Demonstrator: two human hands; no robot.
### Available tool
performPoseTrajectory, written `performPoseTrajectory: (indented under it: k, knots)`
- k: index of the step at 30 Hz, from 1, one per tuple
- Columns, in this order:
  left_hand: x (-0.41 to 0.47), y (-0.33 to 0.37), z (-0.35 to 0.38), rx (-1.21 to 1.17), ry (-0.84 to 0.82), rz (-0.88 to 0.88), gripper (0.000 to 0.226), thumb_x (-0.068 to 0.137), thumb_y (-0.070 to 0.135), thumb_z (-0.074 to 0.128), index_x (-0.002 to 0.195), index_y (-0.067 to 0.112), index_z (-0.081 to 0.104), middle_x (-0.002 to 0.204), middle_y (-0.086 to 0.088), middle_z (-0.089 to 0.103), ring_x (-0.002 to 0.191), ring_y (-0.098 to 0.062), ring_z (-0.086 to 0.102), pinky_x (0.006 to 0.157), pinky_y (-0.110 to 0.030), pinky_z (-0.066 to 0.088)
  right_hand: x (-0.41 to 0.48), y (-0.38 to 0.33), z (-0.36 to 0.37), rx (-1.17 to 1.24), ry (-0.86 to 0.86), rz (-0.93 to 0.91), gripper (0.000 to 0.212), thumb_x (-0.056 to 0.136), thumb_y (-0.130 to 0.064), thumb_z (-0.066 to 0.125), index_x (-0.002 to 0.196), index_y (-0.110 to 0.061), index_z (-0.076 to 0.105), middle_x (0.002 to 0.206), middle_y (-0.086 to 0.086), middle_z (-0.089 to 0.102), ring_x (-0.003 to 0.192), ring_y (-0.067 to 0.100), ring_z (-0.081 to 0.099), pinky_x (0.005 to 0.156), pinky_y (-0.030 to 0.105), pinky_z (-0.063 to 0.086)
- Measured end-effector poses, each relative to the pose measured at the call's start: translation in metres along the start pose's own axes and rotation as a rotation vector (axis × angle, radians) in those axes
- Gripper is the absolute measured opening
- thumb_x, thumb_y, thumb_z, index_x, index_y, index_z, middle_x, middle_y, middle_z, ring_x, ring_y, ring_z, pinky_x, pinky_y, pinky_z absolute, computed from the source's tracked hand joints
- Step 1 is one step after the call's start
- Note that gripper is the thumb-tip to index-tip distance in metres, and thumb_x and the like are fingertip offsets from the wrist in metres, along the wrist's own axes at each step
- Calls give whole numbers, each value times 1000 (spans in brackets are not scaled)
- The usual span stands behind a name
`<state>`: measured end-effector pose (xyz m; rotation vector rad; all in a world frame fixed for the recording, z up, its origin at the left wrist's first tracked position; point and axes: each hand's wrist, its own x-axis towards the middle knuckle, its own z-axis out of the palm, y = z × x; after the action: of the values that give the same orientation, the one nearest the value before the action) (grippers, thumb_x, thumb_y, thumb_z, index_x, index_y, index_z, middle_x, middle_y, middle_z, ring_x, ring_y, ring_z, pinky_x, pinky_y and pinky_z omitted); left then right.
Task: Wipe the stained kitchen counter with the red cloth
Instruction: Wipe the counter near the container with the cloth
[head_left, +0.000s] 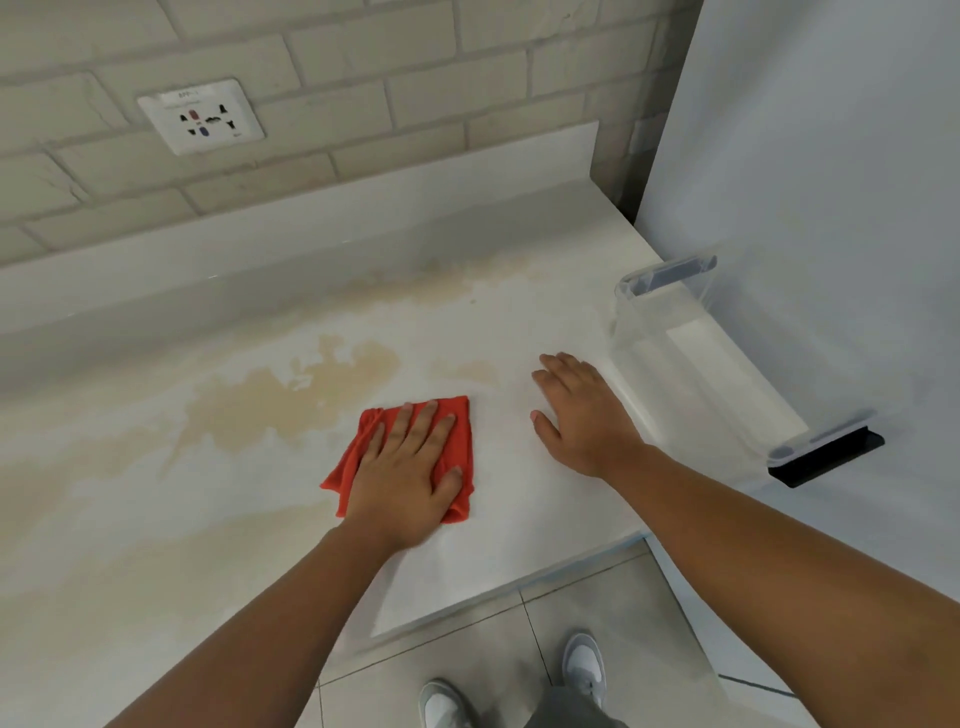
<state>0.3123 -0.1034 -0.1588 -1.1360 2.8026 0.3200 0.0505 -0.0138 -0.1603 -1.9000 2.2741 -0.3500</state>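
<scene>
Pressing down on the red cloth, the left hand lies with its palm flat and its fingers straight and a little spread. It does not grip the cloth; it only keeps it under the palm, against the counter. The thumb lies along the right side of the cloth. The cloth is crumpled and shows at the left of the hand, beyond the fingertips and beside the thumb. It lies on the kitchen counter, not far from the front edge, just beside the right end of a large beige stain. The stain spreads from there toward the left and toward the back in pale brown patches with uneven borders. Fainter marks run along the back part of the counter.

The right hand is to the right of the cloth and apart from it. It is also open, palm down on the bare counter, with the fingers straight and close together, and it holds nothing. Just beside this hand, at the right end of the counter, there is a clear plastic piece with black ends, against a tall white surface. What this piece is, I cannot tell.

Behind the counter a low white ledge meets a wall of pale brick tiles, and a white socket plate sits on the wall at the left. Below the front edge of the counter, grey floor tiles and two light shoes are in view.
</scene>
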Motion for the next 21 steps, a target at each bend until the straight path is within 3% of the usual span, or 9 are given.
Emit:
performPoseTrajectory:
  k: [4,7,12,16,18,21]
  knots:
    - [52,1,-20,-122,1,-206,93,77,67,15,162,28,10,169,8,0,155,-18,-8,124,-47,-7,10,2,4,13,19,10,65,97,-47,32,146,-6,45,157,14,38,149,32,26,122,50,22]
    - [87,26,-20,-133,3,-265,86,88,69,13,162,26,6,169,6,-3,155,-23,-11,124,-50,-9,12,5,5,-31,-6,39,69,97,-50,30,150,-6,39,160,14,32,151,31,21,123,51,20]
    - [88,66,-9,-1,11,-103,63,103,58,3,160,31,-6,169,7,-11,154,-23,-16,124,-50,-8,14,7,7,-34,-5,36,71,98,-51,24,150,-4,38,162,15,29,152,31,18,124,50,17]
    - [52,45,-2,7,-4,107,56,106,51,3,159,35,-4,166,14,-13,152,-13,-21,125,-43,-9,13,9,8,-54,-23,16,71,98,-47,15,154,-5,32,164,13,23,154,29,12,124,50,14]
    - [39,26,-1,1,-6,119,59,104,51,4,160,34,0,165,15,-11,153,-10,-19,125,-39,-9,12,10,7,-61,-34,5,73,97,-47,13,155,-5,29,165,13,20,154,29,10,125,50,12]
    - [50,7,-8,-4,36,-25,62,101,50,6,161,33,6,168,12,-2,155,-15,-7,125,-42,-3,6,11,7,-54,-31,-5,75,98,-50,16,154,-4,30,165,13,20,154,29,10,125,49,10]
